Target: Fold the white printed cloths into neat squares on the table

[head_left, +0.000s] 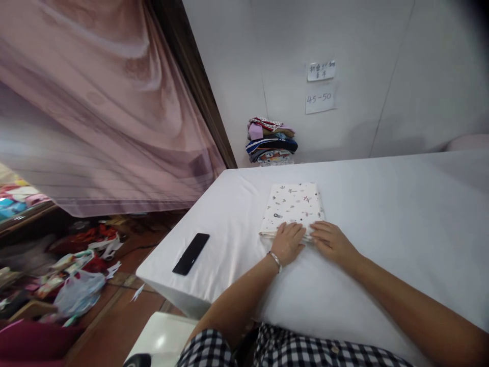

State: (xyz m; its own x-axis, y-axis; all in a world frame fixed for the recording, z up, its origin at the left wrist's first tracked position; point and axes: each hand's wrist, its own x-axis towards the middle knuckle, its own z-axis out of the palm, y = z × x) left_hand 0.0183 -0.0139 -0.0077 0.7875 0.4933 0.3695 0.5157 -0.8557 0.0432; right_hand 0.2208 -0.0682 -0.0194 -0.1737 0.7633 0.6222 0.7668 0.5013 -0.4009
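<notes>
A folded white cloth (pixel 292 204) with small dark and pink prints lies flat on the white-covered table (pixel 382 214). My left hand (pixel 287 243), a silver bracelet at its wrist, rests on the cloth's near edge with fingers stretched forward. At the near right corner, my right hand (pixel 331 242) lies with its fingers extended over the edge of the cloth. Both palms face down. The undersides of the hands are hidden, and the thumbs point toward each other.
A black phone (pixel 191 253) lies near the table's left edge. Folded clothes (pixel 272 141) are stacked at the far edge by the wall, below two paper notes (pixel 321 86). A pink curtain (pixel 126 127) hangs on the left. Bags and clothes (pixel 78 285) clutter the floor.
</notes>
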